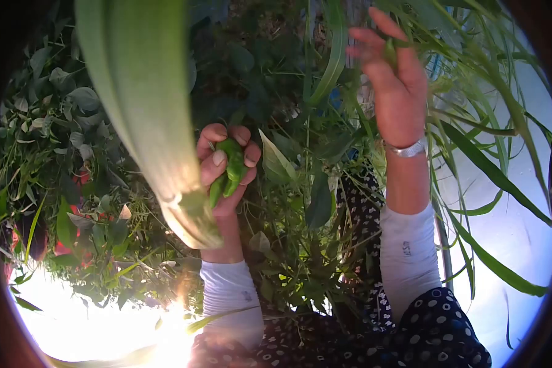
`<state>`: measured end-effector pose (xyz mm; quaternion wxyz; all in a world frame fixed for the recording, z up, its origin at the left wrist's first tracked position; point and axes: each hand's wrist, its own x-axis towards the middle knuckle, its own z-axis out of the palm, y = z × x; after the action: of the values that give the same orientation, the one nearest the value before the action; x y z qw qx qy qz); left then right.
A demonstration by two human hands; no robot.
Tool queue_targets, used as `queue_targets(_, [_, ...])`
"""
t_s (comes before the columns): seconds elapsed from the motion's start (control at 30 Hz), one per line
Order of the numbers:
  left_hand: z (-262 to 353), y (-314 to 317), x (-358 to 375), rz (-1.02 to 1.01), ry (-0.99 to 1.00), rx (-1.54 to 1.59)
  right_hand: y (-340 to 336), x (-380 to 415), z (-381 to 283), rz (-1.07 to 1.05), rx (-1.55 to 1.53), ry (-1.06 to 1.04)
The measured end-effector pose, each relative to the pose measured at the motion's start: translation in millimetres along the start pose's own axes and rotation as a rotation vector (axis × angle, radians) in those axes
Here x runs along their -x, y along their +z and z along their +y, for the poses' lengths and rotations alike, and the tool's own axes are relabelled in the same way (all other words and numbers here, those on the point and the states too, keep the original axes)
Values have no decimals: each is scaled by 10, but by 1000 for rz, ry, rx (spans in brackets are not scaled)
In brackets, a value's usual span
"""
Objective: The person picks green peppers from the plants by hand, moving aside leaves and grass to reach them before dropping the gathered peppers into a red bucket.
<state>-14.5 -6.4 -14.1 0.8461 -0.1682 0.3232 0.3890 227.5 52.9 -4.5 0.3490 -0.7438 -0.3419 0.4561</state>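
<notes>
Several green peppers [232,161] are in my left hand [224,175], whose fingers and thumb are curled round them with the palm side showing. Higher up on the right, my right hand [400,92] is raised among long narrow leaves, its fingers spread and a little blurred. A small green shape [390,53] shows between its thumb and fingers; whether it is a pepper or a leaf behind the hand I cannot tell. Leafy plants [282,227] stand between my two forearms.
A large, pale green blurred stalk or leaf [138,104] hangs close to the camera and hides the upper left. Dense foliage [86,122] fills the left side. Long leaves [497,175] arch over a pale surface [503,245] at the right. Bright glare covers the lower left.
</notes>
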Motion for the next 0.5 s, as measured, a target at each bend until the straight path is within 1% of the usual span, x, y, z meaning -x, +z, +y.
queue_targets(0.03, [-5,-28,-1,-6,35,-89,134,-51,233,-62,148,-176])
queue_targets(0.07, [-109,146,36,198,121,-107,285,110,299,-58,150,-180])
queue_targets(0.13, [-46,66,0,70,101,-257,638,562,343,-266,114,-50])
queue_targets(0.17, [-66,353,-40,217,72,-247,724,753,402,-378,93,19])
queue_targets(0.2, [-67,308,-42,222,77,-246,743,912,518,-441,58,54])
queue_targets(0.23, [-74,230,-42,282,5,-452,765,988,558,-506,25,89])
queue_targets(0.27, [-74,176,-34,345,-71,-656,752,1027,602,-516,23,92])
queue_targets(0.33, [-108,138,-32,374,-73,-706,690,1012,541,-674,426,-98])
queue_targets(0.37, [-118,94,-27,405,-104,-817,614,1005,416,-673,373,63])
queue_targets(0.4, [-125,64,-17,438,-133,-929,525,986,323,-670,374,65])
queue_targets(0.47, [-119,94,-34,478,-167,-905,239,884,167,-765,374,101])
queue_targets(0.5, [-115,96,-30,516,-196,-882,85,806,83,-758,394,53])
